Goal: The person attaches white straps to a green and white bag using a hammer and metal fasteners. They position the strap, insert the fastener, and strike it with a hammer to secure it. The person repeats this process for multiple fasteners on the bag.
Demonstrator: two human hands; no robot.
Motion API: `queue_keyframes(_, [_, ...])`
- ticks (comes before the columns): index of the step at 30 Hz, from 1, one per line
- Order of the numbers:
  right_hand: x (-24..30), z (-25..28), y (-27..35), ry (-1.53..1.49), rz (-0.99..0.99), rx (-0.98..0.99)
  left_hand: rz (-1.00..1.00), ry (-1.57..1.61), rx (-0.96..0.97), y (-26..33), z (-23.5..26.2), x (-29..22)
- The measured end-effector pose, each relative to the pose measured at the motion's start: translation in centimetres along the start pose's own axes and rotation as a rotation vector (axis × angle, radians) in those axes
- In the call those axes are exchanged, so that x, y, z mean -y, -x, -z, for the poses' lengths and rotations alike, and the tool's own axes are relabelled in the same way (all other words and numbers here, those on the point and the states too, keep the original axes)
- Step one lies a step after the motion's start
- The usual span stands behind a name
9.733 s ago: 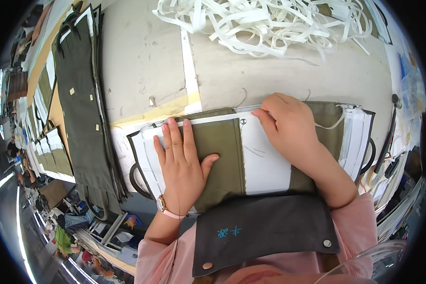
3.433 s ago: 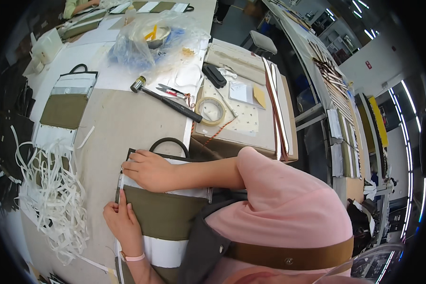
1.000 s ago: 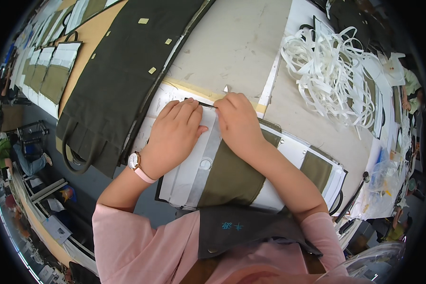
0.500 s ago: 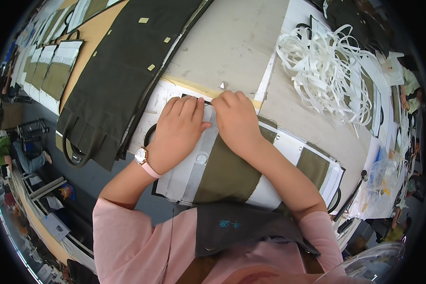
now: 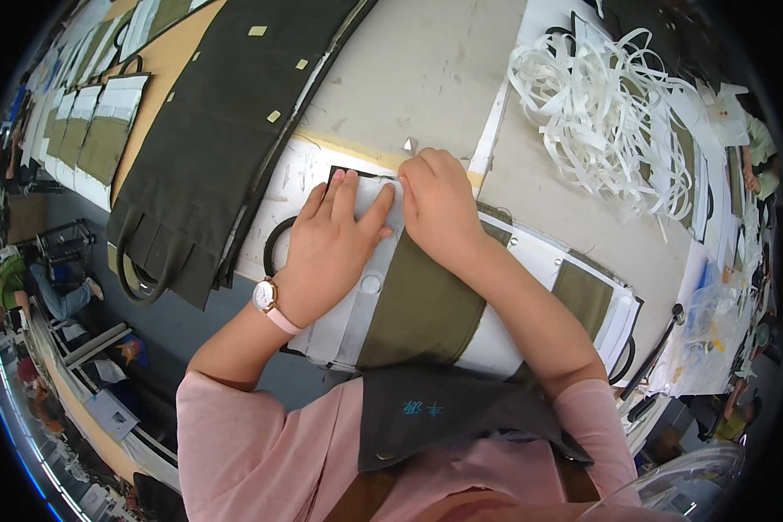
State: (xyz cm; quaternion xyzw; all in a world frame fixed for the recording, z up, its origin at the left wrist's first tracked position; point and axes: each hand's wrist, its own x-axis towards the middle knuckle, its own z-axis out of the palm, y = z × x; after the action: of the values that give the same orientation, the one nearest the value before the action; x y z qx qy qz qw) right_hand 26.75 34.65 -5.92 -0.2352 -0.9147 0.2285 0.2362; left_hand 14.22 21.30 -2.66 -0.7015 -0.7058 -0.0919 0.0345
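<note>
A flat bag panel of olive fabric and white sheeting lies across the near edge of the table, with a black loop handle at each end. A translucent whitish strip with a round snap runs along its left part. My left hand, with a pink-strapped watch at the wrist, lies flat on the white left end, its fingers spread toward the far edge. Beside it, my right hand has its fingers curled and closed over the panel's far edge near the strip's end. Its fingertips are partly hidden.
A large dark fabric bag piece with handles and small yellowish patches lies to the left. At the right sits a tangled heap of white tape. Clear plastic bags lie further right. Other olive and white panels rest far left.
My left fingers have gone from close together at the far edge to spread out, the index apart. My right hand has shifted slightly up and right, still closed at the edge.
</note>
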Motion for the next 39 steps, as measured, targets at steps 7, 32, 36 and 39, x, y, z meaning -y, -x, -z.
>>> queue_keyframes(7, [-1.3, 0.8, 1.1, -0.063, 0.264, -0.039, 0.032, -0.003, -0.039, -0.1, -0.4, 0.0])
queue_keyframes(32, [-1.9, 2.8, 2.1, -0.144, 0.083, 0.021, 0.007, -0.065, 0.056, -0.4, 0.2, -2.2])
queue_keyframes(36, [-2.5, 3.2, 2.5, 0.003, 0.286, 0.062, -0.008, -0.08, 0.042, -0.3, 0.0, -2.1])
queue_keyframes(39, [-2.2, 3.6, 2.6, 0.11, 0.366, 0.074, 0.074, -0.029, 0.024, -0.6, -0.3, -2.5])
